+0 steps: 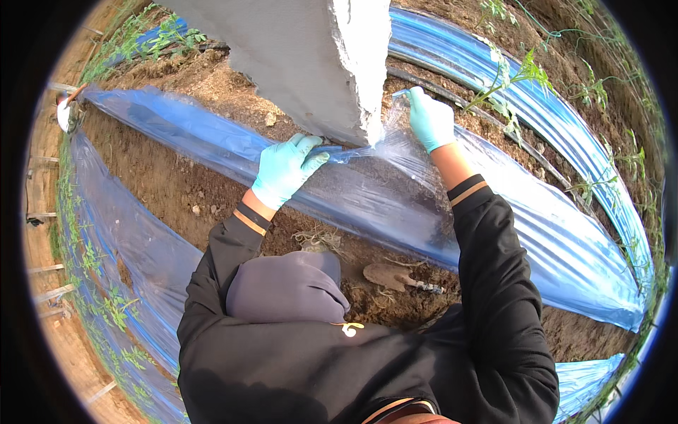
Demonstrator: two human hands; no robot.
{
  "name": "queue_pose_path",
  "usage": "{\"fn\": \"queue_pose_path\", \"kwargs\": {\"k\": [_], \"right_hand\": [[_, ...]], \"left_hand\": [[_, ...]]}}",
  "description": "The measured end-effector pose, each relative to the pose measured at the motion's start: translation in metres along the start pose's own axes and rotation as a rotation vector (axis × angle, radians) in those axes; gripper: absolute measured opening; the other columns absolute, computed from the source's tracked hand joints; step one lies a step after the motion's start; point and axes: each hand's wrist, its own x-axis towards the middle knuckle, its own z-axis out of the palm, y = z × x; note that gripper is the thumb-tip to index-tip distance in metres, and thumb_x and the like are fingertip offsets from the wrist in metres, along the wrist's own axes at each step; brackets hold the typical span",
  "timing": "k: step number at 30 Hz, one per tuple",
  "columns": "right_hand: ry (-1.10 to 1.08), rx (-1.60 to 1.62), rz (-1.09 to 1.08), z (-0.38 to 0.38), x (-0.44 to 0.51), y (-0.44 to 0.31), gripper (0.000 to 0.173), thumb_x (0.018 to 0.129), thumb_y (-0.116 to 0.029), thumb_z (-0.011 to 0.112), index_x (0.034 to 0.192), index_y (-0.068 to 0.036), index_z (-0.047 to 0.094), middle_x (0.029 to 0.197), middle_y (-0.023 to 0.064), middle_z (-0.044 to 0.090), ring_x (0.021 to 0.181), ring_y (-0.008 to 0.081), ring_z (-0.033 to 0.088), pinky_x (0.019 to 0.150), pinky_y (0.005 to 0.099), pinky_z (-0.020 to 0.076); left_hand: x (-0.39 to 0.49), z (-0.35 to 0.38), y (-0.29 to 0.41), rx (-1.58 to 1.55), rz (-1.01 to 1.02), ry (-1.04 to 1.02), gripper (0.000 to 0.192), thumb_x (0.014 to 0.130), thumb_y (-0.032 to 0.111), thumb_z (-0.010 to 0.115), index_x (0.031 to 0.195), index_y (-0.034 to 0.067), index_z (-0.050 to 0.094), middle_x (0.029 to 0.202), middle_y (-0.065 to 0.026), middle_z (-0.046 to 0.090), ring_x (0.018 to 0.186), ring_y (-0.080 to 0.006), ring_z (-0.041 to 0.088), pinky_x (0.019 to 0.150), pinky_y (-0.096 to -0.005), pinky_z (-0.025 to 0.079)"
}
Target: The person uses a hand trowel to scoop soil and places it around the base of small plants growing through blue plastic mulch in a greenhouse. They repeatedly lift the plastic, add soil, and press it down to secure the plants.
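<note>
Both of my hands wear pale turquoise gloves. My left hand (pixel 288 167) pinches the rolled edge of a clear blue plastic film (pixel 344 196) just left of the foot of a grey and white pillar (pixel 312 58). On the pillar's other side, my right hand (pixel 430 119) grips a raised corner of the same film. Between the hands the sheet is drawn tight and creased against the pillar's base. The film lies along a long strip of soil and covers it.
A hand trowel (pixel 400 278) lies on the soil by my knee (pixel 286 289), with dry plant stems (pixel 320 238) close by. Beyond my right hand run a black hose (pixel 522 143) and another film-covered row (pixel 561 111). Green seedlings (pixel 508 85) grow there. A person (pixel 69 114) is at the far left.
</note>
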Motion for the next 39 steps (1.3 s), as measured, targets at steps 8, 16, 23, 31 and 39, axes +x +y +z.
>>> {"fn": "queue_pose_path", "kwargs": {"k": [8,16,23,31,39], "right_hand": [[0.432,0.026,-0.11,-0.023,0.031,0.022,0.014,0.09,-0.022,0.055,0.082,-0.011,0.052,0.063,0.0085,0.059,0.051,0.0278,0.058,0.045,0.037,0.0447],[0.043,-0.084,0.076,0.024,0.0,0.06,0.011,0.091,-0.018,0.047,0.094,-0.01,0.054,0.067,0.01,0.063,0.059,0.0299,0.064,0.052,0.0419,0.0494],[0.225,-0.039,0.006,0.03,0.025,0.064,0.011,0.082,-0.009,0.05,0.093,-0.008,0.052,0.069,0.011,0.063,0.06,0.0293,0.064,0.051,0.0412,0.0484],[-0.004,-0.024,0.008,0.032,0.029,0.058,0.013,0.087,-0.012,0.048,0.097,-0.009,0.055,0.077,0.0125,0.066,0.07,0.0303,0.066,0.058,0.0404,0.0516],[-0.192,0.007,0.041,0.068,0.039,0.041,0.012,0.085,-0.011,0.05,0.092,-0.009,0.059,0.086,0.0113,0.064,0.082,0.0286,0.065,0.068,0.0388,0.0524]], "left_hand": [[-0.01,0.011,-0.019,0.087,0.211,-0.097,0.013,0.077,0.023,0.067,0.078,0.013,0.06,0.061,-0.0038,0.053,0.051,-0.0234,0.053,0.047,-0.0339,0.043],[-0.081,0.042,-0.044,0.152,-0.123,-0.538,0.016,0.088,0.023,0.052,0.077,0.012,0.056,0.066,-0.0097,0.059,0.059,-0.0301,0.06,0.053,-0.0405,0.046],[-0.104,0.017,-0.067,-0.026,-0.117,-0.088,0.007,0.084,0.016,0.063,0.082,0.009,0.061,0.061,-0.0078,0.059,0.053,-0.0284,0.057,0.049,-0.0377,0.044],[-0.161,0.043,-0.062,0.001,-0.145,-0.482,0.008,0.084,0.018,0.058,0.081,0.011,0.06,0.061,-0.01,0.057,0.056,-0.0295,0.059,0.052,-0.0377,0.046],[-0.09,0.023,-0.028,-0.085,0.187,-0.203,0.034,0.076,0.009,0.061,0.109,0.008,0.056,0.107,-0.0112,0.059,0.092,-0.0305,0.054,0.084,-0.0432,0.039]]}}
